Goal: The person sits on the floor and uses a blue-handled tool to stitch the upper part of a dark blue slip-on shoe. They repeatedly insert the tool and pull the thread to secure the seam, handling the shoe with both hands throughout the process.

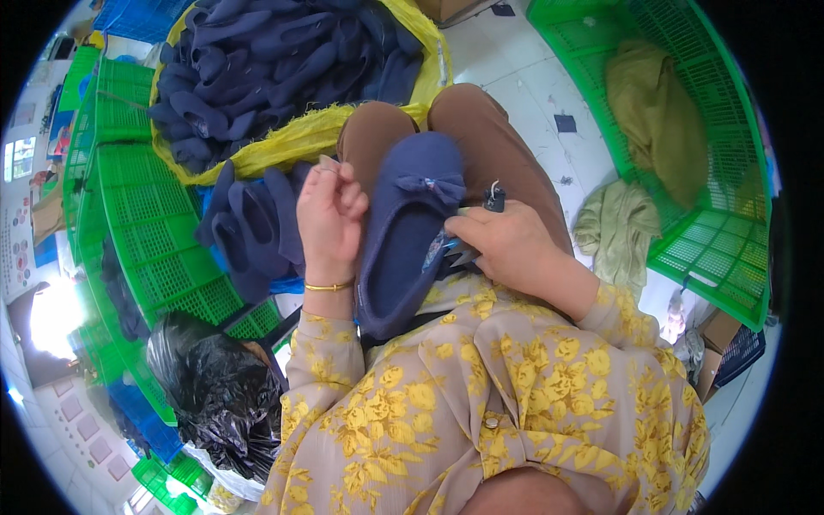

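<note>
A navy blue slipper (375,257) with a small bow rests across my lap, its toe toward my knees and its opening facing up. My left hand (333,206) is raised just left of it, fingers curled into a pinch; whatever the fingertips hold is too small to make out. On the slipper's other side, my right hand (506,245) is closed round small dark thread snips (462,253). Their pointed end reaches over the slipper's edge, and a black end sticks out above the hand. More navy slippers (249,219) lie together left of my knees.
Beyond my knees, a large yellow sack (300,137) is heaped with navy slippers. Green plastic crates (163,232) stand on the left. At right, another green crate (717,266) holds olive cloth (657,120); pale green cloth (618,227) hangs beside it. A black plastic bag (210,390) sits near my left elbow.
</note>
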`<state>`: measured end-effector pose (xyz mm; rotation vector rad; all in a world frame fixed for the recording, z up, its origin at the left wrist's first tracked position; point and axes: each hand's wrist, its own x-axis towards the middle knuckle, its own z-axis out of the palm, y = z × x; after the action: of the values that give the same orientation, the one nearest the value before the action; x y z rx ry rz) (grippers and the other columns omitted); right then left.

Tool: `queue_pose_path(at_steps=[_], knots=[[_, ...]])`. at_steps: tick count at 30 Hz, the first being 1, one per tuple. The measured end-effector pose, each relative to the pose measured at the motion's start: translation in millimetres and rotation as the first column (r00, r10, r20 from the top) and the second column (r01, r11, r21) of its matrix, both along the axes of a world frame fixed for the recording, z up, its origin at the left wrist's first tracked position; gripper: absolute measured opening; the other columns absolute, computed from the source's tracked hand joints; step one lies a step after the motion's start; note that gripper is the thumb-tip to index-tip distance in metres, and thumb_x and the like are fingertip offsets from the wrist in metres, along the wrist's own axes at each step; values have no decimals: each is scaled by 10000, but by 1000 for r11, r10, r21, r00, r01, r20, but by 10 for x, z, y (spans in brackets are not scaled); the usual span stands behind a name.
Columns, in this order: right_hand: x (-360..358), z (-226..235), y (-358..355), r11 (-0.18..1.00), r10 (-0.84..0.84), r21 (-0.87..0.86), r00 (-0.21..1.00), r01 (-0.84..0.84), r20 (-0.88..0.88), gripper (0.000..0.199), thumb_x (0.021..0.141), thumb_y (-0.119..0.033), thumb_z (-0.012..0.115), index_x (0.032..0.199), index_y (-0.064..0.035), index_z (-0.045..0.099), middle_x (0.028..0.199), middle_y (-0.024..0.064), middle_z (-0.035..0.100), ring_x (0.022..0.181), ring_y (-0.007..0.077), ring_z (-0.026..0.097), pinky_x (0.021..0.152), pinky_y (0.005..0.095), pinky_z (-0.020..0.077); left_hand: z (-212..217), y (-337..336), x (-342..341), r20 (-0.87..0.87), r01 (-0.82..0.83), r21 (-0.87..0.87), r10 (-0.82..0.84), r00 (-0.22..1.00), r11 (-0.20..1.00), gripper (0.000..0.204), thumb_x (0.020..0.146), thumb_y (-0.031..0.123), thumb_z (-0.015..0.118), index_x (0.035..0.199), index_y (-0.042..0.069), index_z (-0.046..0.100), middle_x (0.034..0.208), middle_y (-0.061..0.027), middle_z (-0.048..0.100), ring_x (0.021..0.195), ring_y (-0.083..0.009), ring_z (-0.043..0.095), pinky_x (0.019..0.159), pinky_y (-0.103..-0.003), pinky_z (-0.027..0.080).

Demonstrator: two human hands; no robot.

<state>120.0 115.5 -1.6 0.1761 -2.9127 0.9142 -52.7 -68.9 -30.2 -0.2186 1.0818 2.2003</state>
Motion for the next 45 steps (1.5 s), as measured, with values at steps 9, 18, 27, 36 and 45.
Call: queue_pose_path(at_steps=[9,18,27,36,45], knots=[[168,140,203,304,-298,-892,923,335,245,121,948,-27,538,1051,-80,573,882,13,596,738,59,543,641,199,426,107,83,109,-131,36,-299,-79,988,954,163,991,225,575,939,75,539,627,60,384,492,-25,314,441,-186,265],[502,53,390,-144,-334,-940,879,311,342,69,979,-70,520,1045,-53,528,706,14,498,539,73,379,515,221,311,122,150,53,-91,-13,-432,-29,995,902,164,985,218,594,900,85,548,572,77,311,447,-28,258,417,-204,223],[598,-114,408,-208,-286,-887,841,413,459,67,971,-53,508,1036,-52,525,675,-28,426,544,56,339,529,236,311,162,22,-236,-188,2,-416,-88,978,910,95,971,145,581,965,55,550,605,55,352,483,-44,286,459,-216,279],[616,-113,311,-186,-216,-880,855,438,471,49,975,-69,511,1013,-38,516,685,-28,402,561,64,342,545,239,318,203,63,-354,-381,-99,-480,-105,919,872,219,936,114,570,1109,-19,551,955,-91,613,832,-140,609,784,-292,537],[666,-107,288,-185,-229,-857,827,481,514,46,974,-79,515,999,-41,525,673,-38,391,534,56,323,520,234,305,318,496,257,-503,-43,-821,-684,529,570,281,866,242,702,812,-22,622,734,-125,592,645,-242,563,610,-329,442]])
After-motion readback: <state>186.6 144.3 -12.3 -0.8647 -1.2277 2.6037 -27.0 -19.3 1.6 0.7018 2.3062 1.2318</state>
